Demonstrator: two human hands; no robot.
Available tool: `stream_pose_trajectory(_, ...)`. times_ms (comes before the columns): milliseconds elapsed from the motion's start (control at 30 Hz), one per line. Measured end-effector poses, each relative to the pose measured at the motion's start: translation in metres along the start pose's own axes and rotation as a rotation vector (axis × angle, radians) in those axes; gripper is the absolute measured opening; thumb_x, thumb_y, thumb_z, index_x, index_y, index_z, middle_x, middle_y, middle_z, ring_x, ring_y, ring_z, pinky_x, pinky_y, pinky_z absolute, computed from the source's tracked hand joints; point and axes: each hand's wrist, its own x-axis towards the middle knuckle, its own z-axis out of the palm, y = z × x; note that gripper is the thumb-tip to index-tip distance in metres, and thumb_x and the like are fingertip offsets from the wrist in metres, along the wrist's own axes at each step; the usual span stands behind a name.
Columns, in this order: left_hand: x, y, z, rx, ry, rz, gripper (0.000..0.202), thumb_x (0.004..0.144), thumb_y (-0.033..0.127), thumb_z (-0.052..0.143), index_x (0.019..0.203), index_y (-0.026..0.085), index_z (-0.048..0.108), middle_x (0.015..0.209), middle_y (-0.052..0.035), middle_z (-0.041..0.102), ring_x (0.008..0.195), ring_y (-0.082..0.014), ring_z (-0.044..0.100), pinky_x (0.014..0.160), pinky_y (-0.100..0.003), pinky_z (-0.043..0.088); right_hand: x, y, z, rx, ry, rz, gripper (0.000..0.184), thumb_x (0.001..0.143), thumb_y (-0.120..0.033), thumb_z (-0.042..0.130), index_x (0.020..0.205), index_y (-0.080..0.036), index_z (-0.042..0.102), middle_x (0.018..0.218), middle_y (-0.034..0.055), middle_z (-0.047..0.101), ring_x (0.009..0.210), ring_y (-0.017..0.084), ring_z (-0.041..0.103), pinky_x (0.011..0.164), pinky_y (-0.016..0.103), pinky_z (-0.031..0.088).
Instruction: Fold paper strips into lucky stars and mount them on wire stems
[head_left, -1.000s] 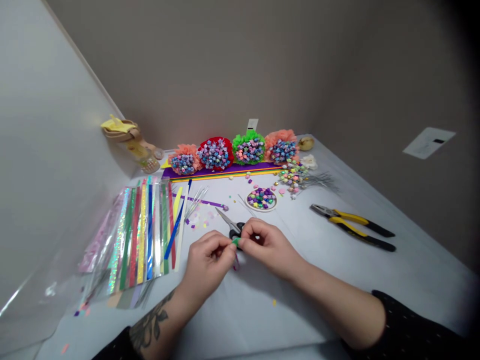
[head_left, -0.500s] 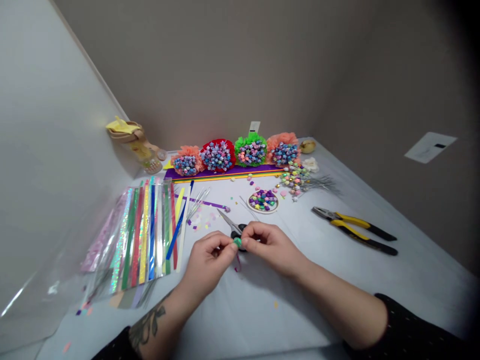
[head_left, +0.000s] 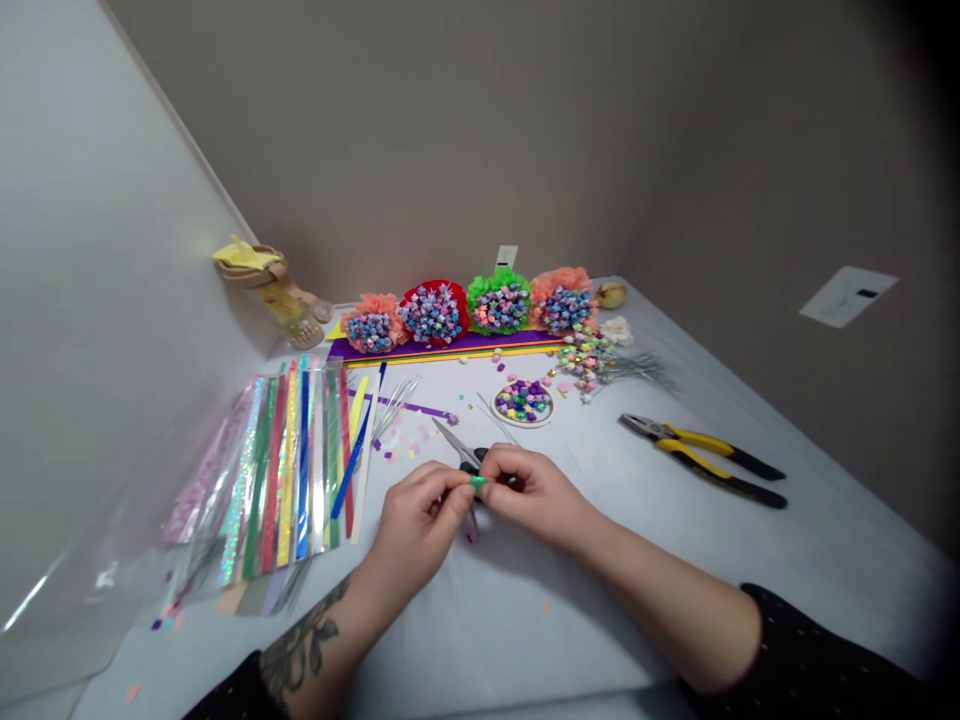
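Head view, contents in order of size.

Table (head_left: 480,640): pale cover, bearing everything below.
Packet (head_left: 285,470): clear, holding many-coloured strips; left, with loose strips along its right side.
Sheets (head_left: 360,350): stacked, purple uppermost, far side.
Your right hand (head_left: 532,490): centre; thumb and forefinger nearly together on the right end of a green piece (head_left: 478,483).
Your left hand (head_left: 420,515): just left of it; thumb and forefinger pinching the same piece's left end.
Pliers (head_left: 701,455): yellow and black, right, well apart from your hands; nose pointing far left.
Paper flowers (head_left: 433,312): four in a row, far, at the sheets; orange, red, green, orange from left to right, each with clustered stars.
Star bunch (head_left: 585,355): far right of centre, wires trailing right.
Scissors (head_left: 451,438): just beyond your hands, blades pointing far left; handles partly hidden by your right hand, contact impossible to tell.
Dish (head_left: 525,424): round, beyond your right hand, filled with small stars.
Scraps (head_left: 405,435): scattered between packet and scissors.
Green piece: smallest entry, between your two hands' fingertips, near the scissors' handles.
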Motion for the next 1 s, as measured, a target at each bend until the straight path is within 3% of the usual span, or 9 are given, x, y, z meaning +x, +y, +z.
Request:
stream_pose_trajectory(267,0.007,0.0043,-0.0029,-0.006,-0.035,-0.121,0.022,0.086,0.023,0.049,0.067,0.016,0.058,0.067,-0.0004,0.059,0.064,-0.0123,0.056,0.058,-0.021,0.042,-0.0002,-0.0025,0.001,0.061,-0.002,0.099,0.006,0.072,-0.019,0.053,0.068,-0.016,0.055,0.061,-0.0028,0.049,0.056,0.009,0.042,0.052,0.02,0.033)
stream_pose_trajectory(467,0.0055,0.0011,-0.0008,-0.009,-0.045,-0.127,0.021,0.085,0.022,0.05,0.068,0.016,0.06,0.067,-0.0008,0.06,0.064,-0.0119,0.056,0.06,-0.02,0.043,0.0,0.0,0.0051,-0.013,0.036,0.136,0.005,0.066,-0.013,0.053,0.062,-0.016,0.053,0.058,-0.0038,0.049,0.054,0.009,0.042,0.05,0.019,0.033)
stream_pose_trajectory(667,0.0044,0.0023,0.0014,-0.08,-0.039,-0.215,0.019,0.084,0.024,0.051,0.072,0.015,0.062,0.07,-0.0017,0.062,0.067,-0.0133,0.058,0.06,-0.021,0.045,-0.0002,-0.0009,0.0092,-0.008,0.086,0.135,0.006,0.069,-0.016,0.053,0.063,-0.016,0.052,0.059,-0.0037,0.047,0.054,0.008,0.041,0.049,0.019,0.033)
stream_pose_trajectory(900,0.0042,-0.0007,0.0025,0.088,-0.032,-0.097,0.021,0.086,0.021,0.048,0.067,0.017,0.057,0.065,0.0001,0.057,0.063,-0.0125,0.055,0.058,-0.023,0.043,0.0004,-0.0001,0.008,0.045,0.041,0.14,0.008,0.071,-0.021,0.053,0.064,-0.016,0.053,0.059,-0.0032,0.049,0.054,0.009,0.041,0.051,0.02,0.033)
stream_pose_trajectory(1000,0.0009,-0.0054,0.0031,0.144,0.006,0.011,0.012,0.086,0.02,0.05,0.081,0.017,0.061,0.076,-0.0025,0.061,0.07,-0.0137,0.058,0.062,-0.023,0.046,0.0015,0.0006,0.0065,0.141,0.041,0.18,0.012,0.072,-0.025,0.052,0.064,-0.017,0.051,0.059,-0.0033,0.048,0.055,0.01,0.041,0.053,0.022,0.034)
